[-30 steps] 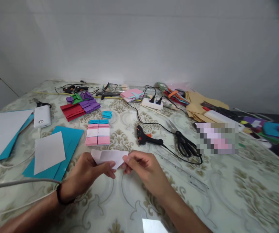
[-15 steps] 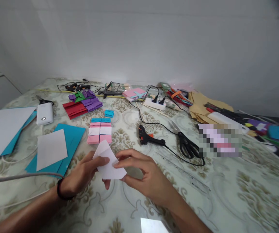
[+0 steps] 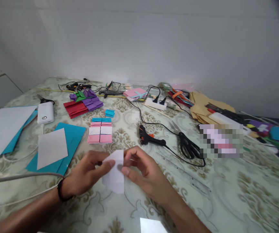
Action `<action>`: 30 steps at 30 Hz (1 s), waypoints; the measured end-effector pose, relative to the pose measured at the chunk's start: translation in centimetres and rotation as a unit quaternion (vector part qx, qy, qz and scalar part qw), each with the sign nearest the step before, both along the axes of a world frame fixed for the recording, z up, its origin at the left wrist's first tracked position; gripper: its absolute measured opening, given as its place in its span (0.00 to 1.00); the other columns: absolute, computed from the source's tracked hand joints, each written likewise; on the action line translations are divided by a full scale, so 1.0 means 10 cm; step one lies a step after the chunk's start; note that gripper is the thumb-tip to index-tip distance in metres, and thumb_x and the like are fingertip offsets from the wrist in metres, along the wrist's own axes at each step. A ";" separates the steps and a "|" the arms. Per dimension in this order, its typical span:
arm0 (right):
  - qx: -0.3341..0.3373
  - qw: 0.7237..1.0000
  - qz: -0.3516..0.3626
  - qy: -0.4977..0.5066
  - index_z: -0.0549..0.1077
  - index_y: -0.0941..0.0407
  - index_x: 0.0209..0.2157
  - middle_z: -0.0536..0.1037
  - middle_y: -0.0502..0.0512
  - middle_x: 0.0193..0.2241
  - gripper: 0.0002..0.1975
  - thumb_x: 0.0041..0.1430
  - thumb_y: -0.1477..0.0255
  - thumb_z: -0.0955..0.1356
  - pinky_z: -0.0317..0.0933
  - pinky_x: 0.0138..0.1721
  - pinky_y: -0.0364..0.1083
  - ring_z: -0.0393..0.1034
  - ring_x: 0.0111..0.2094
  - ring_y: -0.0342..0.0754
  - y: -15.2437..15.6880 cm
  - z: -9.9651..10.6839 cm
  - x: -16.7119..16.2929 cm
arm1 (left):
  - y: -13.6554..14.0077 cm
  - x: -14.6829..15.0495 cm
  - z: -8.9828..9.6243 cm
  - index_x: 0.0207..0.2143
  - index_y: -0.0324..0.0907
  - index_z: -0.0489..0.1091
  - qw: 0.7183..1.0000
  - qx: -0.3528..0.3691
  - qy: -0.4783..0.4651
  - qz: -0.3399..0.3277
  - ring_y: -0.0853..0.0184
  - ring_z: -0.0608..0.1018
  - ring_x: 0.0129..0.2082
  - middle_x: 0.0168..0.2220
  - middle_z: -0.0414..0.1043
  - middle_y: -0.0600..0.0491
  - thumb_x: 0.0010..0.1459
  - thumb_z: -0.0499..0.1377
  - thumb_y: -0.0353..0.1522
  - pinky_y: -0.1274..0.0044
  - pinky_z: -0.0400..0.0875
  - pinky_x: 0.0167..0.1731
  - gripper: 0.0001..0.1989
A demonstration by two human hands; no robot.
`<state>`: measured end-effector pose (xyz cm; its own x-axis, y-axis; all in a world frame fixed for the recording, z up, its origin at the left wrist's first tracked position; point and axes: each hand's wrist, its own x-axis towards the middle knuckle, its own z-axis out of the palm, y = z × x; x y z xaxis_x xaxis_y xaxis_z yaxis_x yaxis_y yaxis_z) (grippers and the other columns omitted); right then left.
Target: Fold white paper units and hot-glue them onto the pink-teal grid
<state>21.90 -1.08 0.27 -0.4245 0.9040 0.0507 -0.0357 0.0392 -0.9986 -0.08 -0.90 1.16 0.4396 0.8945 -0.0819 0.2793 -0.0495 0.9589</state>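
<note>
A small piece of white paper (image 3: 112, 182), creased and with slanted corners, is held up over the table's near middle. My left hand (image 3: 87, 173) pinches its left side, thumb on the face towards me and fingers behind. At the straight right edge, my right hand (image 3: 145, 176) has its thumb and curled fingers closed on the paper; its fingertips are partly hidden. Just beyond lie folded pink, white and blue paper strips (image 3: 100, 132), side by side. A small blue folded piece (image 3: 109, 113) sits behind them.
White and blue sheets (image 3: 52, 149) lie to the left, near a white power bank (image 3: 45, 112). Red folded paper (image 3: 75, 109) lies behind. On the right are a glue gun (image 3: 151, 137), black-handled scissors (image 3: 187, 144) and a clear ruler (image 3: 185, 174). A power strip (image 3: 155, 104) sits farther back.
The white paper has turned so that its straight edge stands upright on the right. My left hand has shifted slightly right, and my right hand has turned at that edge.
</note>
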 end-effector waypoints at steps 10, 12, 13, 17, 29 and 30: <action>-0.043 0.996 -0.052 -0.061 0.71 0.55 0.28 0.70 0.48 0.25 0.17 0.64 0.59 0.72 0.61 0.31 0.43 0.65 0.30 0.46 0.02 -0.06 -0.01 | 0.02 0.02 -0.01 0.25 0.40 0.70 0.996 0.057 0.062 -0.002 0.71 0.65 0.26 0.24 0.66 0.57 0.71 0.54 0.41 0.80 0.60 0.26 0.22; -0.045 0.997 -0.036 -0.061 0.74 0.55 0.31 0.71 0.49 0.26 0.13 0.64 0.61 0.72 0.61 0.31 0.43 0.66 0.30 0.45 0.00 -0.05 -0.03 | 0.01 0.02 -0.01 0.27 0.39 0.72 0.995 0.070 0.072 -0.010 0.71 0.66 0.26 0.24 0.69 0.56 0.71 0.54 0.41 0.80 0.60 0.26 0.21; -0.047 0.997 -0.030 -0.061 0.75 0.55 0.33 0.72 0.48 0.27 0.11 0.64 0.62 0.72 0.61 0.31 0.43 0.66 0.30 0.45 -0.01 -0.05 -0.05 | 0.01 0.02 -0.01 0.27 0.39 0.74 0.994 0.072 0.076 -0.014 0.71 0.67 0.26 0.24 0.71 0.56 0.71 0.54 0.40 0.80 0.61 0.26 0.21; -0.061 0.995 -0.043 -0.061 0.77 0.55 0.33 0.74 0.48 0.27 0.11 0.62 0.61 0.73 0.61 0.29 0.42 0.68 0.29 0.45 -0.06 -0.03 -0.10 | 0.00 0.02 -0.03 0.32 0.39 0.78 0.997 0.049 0.062 -0.006 0.69 0.72 0.27 0.27 0.77 0.53 0.70 0.56 0.40 0.80 0.64 0.27 0.19; 0.023 0.991 -0.070 -0.114 0.75 0.54 0.33 0.73 0.48 0.26 0.06 0.63 0.67 0.71 0.59 0.29 0.42 0.66 0.27 0.44 -0.04 -0.03 -0.08 | 0.00 -0.01 -0.02 0.33 0.41 0.81 0.998 0.036 0.050 0.014 0.68 0.76 0.29 0.29 0.80 0.53 0.68 0.60 0.39 0.79 0.69 0.30 0.15; 0.036 0.990 -0.065 -0.117 0.75 0.54 0.32 0.74 0.48 0.26 0.06 0.63 0.68 0.71 0.60 0.30 0.43 0.67 0.28 0.45 -0.04 -0.03 -0.09 | -0.01 -0.01 -0.01 0.33 0.41 0.80 0.997 0.043 0.061 0.003 0.68 0.76 0.29 0.29 0.80 0.53 0.68 0.60 0.39 0.79 0.68 0.30 0.15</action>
